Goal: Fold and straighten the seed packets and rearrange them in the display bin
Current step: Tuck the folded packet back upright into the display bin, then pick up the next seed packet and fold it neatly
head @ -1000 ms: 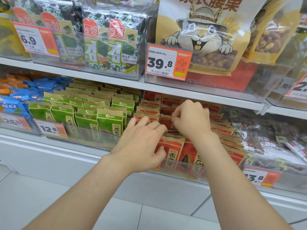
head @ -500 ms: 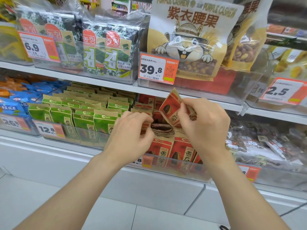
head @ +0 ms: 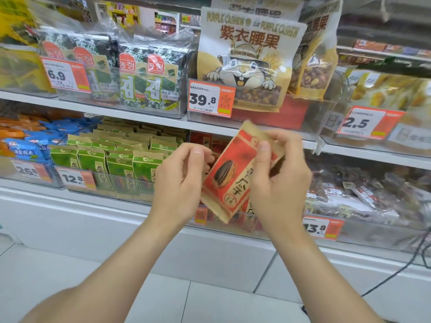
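A red and tan seed packet point(head: 229, 176) with a sunflower seed picture is held tilted in the air in front of the lower shelf. My right hand point(head: 278, 180) grips its right side, thumb pressed on the front near the top. My left hand point(head: 180, 183) has its fingers curled at the packet's left edge. Behind and below the packet, the clear display bin point(head: 205, 217) holds more red packets, mostly hidden by my hands.
Green seed packets point(head: 121, 159) fill the clear bin to the left, with blue bags point(head: 25, 150) further left. Clear bagged snacks point(head: 363, 192) lie to the right. The upper shelf carries seaweed packs point(head: 147, 78) and cashew bags point(head: 249, 64). Price tags line the bin fronts.
My right hand lifted one red packet out of the bin and drew it toward me. My left hand left the bin's packets and came up to the packet's left edge.
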The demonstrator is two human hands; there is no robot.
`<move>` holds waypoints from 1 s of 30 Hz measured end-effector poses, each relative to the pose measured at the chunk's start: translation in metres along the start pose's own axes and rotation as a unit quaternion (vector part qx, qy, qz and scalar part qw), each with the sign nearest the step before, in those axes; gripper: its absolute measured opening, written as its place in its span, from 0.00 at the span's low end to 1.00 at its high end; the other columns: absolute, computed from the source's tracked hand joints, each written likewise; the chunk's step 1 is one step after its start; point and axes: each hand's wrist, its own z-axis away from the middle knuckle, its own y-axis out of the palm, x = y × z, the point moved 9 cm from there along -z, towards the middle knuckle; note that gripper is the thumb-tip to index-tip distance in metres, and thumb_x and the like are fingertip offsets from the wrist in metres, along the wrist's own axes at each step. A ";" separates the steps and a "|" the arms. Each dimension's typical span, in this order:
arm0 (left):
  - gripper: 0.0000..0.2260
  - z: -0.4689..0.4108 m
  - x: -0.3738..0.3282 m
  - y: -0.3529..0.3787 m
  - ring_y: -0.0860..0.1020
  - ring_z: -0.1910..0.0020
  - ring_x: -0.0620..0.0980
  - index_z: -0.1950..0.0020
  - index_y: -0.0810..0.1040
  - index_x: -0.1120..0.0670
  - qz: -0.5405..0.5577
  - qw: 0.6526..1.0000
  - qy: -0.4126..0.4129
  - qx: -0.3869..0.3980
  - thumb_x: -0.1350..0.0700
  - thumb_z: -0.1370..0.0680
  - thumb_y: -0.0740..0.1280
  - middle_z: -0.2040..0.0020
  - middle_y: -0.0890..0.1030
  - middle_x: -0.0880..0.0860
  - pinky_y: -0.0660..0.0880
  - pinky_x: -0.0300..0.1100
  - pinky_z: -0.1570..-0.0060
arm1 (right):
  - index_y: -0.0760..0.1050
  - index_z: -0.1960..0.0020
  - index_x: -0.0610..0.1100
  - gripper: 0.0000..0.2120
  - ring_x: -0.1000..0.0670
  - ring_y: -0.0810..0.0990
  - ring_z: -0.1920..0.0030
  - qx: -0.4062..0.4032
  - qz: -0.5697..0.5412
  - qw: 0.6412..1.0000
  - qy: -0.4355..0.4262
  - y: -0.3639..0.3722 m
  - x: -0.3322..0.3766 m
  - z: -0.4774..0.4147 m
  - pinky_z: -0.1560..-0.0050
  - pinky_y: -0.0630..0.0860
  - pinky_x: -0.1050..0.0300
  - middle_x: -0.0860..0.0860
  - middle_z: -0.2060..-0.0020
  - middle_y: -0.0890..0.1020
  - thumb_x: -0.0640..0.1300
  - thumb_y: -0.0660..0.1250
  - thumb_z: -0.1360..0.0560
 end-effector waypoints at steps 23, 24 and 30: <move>0.11 0.036 0.029 0.036 0.83 0.56 0.47 0.51 0.79 0.47 0.088 0.974 -0.188 0.090 0.41 0.17 0.68 0.57 0.84 0.45 0.78 0.52 0.52 | 0.77 0.49 0.47 0.04 0.42 0.86 0.61 0.289 -0.143 0.894 0.312 0.061 -0.038 0.077 0.63 0.84 0.42 0.41 0.57 0.86 0.41 0.69 0.23; 0.10 0.039 0.029 0.040 0.81 0.59 0.47 0.51 0.78 0.46 0.091 0.973 -0.184 0.107 0.42 0.16 0.66 0.59 0.83 0.45 0.77 0.52 0.53 | 0.77 0.49 0.47 0.04 0.39 0.87 0.58 0.304 -0.150 0.886 0.317 0.062 -0.037 0.078 0.60 0.85 0.36 0.39 0.56 0.86 0.43 0.68 0.24; 0.12 0.043 0.017 0.051 0.80 0.59 0.47 0.46 0.76 0.47 0.170 0.949 -0.180 0.194 0.40 0.13 0.60 0.59 0.82 0.45 0.79 0.53 0.55 | 0.75 0.45 0.40 0.15 0.36 0.85 0.57 0.300 -0.151 0.903 0.268 0.053 -0.037 0.067 0.57 0.83 0.30 0.38 0.56 0.84 0.52 0.60 0.12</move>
